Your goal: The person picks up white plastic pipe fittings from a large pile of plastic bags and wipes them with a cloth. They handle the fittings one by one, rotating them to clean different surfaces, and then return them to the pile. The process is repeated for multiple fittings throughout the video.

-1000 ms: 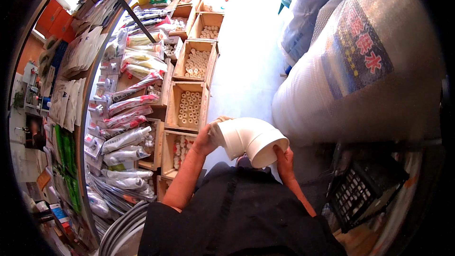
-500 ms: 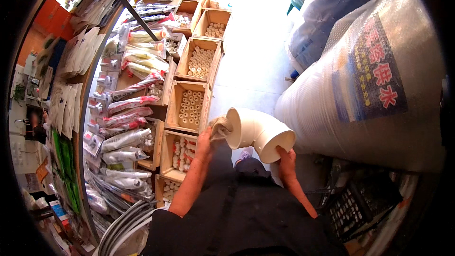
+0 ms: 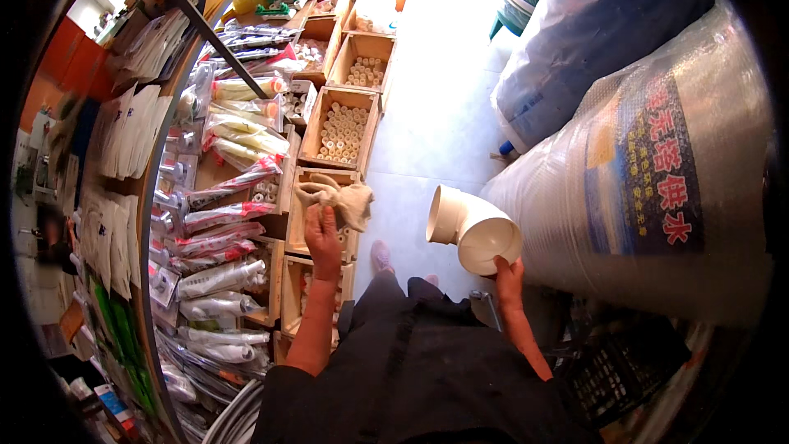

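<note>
A beige cloth (image 3: pixel 352 202) bunches up above the fingers of my left hand (image 3: pixel 322 238), which pinches it over a wooden bin of small fittings. My right hand (image 3: pixel 509 278) grips the lower rim of a cream plastic pipe elbow (image 3: pixel 462 218), with the thumb inside its mouth. One opening of the elbow faces left, the other toward me. Cloth and elbow are apart, with a stretch of floor showing between them.
Wooden bins (image 3: pixel 338 127) of white pipe fittings line the left, beside a shelf of bagged parts (image 3: pixel 226 222). A large bubble-wrapped cylinder (image 3: pixel 633 164) stands at right. Below it sits a black plastic crate (image 3: pixel 629 370). Grey floor (image 3: pixel 427 140) runs ahead.
My left hand has drawn the cloth away from the elbow's left opening, moving it left and slightly up. The elbow has shifted a little to the right in my right hand.
</note>
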A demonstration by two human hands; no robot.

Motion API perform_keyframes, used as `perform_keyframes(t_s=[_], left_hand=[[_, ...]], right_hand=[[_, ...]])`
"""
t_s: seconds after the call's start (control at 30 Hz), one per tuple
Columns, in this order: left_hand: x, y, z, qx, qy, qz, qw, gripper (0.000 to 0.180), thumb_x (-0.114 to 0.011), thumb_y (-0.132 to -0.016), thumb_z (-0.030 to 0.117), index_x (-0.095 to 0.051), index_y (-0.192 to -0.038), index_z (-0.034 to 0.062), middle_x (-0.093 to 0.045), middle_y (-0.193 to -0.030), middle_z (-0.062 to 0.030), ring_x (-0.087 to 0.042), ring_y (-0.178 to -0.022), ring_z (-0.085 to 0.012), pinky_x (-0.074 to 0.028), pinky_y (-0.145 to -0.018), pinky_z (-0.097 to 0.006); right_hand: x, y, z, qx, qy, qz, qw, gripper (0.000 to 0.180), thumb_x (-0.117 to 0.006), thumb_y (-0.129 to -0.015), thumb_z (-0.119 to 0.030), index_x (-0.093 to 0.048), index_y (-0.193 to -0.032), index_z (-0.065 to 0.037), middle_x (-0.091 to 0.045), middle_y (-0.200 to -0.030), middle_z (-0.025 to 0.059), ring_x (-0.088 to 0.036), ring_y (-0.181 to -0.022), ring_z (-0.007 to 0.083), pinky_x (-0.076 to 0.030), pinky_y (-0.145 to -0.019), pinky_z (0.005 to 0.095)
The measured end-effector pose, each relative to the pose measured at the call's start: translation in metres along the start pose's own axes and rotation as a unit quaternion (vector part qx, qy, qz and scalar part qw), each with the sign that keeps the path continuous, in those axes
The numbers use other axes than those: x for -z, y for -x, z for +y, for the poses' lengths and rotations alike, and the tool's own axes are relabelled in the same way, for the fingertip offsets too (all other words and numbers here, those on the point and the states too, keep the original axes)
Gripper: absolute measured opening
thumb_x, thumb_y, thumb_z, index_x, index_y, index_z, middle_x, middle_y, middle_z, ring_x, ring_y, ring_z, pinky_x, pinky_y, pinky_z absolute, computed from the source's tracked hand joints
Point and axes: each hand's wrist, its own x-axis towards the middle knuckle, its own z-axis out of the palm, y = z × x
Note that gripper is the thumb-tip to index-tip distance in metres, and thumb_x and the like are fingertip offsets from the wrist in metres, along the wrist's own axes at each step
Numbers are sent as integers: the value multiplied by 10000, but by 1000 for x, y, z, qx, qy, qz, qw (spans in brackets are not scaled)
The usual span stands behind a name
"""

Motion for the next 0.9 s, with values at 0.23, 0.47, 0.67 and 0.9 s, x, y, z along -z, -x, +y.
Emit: perform_keyframes(t_s=[0.23, 0.47, 0.67, 0.9], left_hand=[[-54, 4, 51, -254, -59, -264, 929, 74, -604, -796, 53, -583, -852, 10, -567, -962, -136, -540, -945, -326, -430, -843, -408], [-58, -41, 38, -219, -129, -363, 897, 212, -582, -774, 38, -541, -979, 0, -586, -1015, -140, -563, -993, -343, -438, -885, -402], [-56, -103, -13, 174, 7, -552, 816, 254, -500, -919, 143, -567, -1122, 6, -631, -1025, -80, -575, -916, -162, -466, -818, -286], [-46, -135, -34, 392, 337, -582, 627, 305, -583, -878, 107, -563, -1164, 3, -616, -1123, -94, -600, -1013, -186, -506, -866, -337]], right_hand=[[-59, -1, -10, 31, 118, -38, 992, 385, -501, -878, -125, -448, -1230, 22, -600, -1049, 141, -602, -903, 212, -522, -725, 340], [-92, 5, -28, 120, 244, -89, 958, 460, -484, -940, -350, -478, -1263, -22, -620, -1100, 186, -603, -1027, 268, -459, -854, 365], [-126, 7, -57, 140, 272, -162, 938, 462, -456, -969, -356, -487, -1282, -19, -617, -1129, 148, -572, -1046, 220, -441, -887, 328], [-155, -7, -74, 129, 141, -176, 965, 430, -486, -967, -300, -494, -1271, 4, -613, -1158, 105, -546, -1062, 164, -425, -893, 302]])
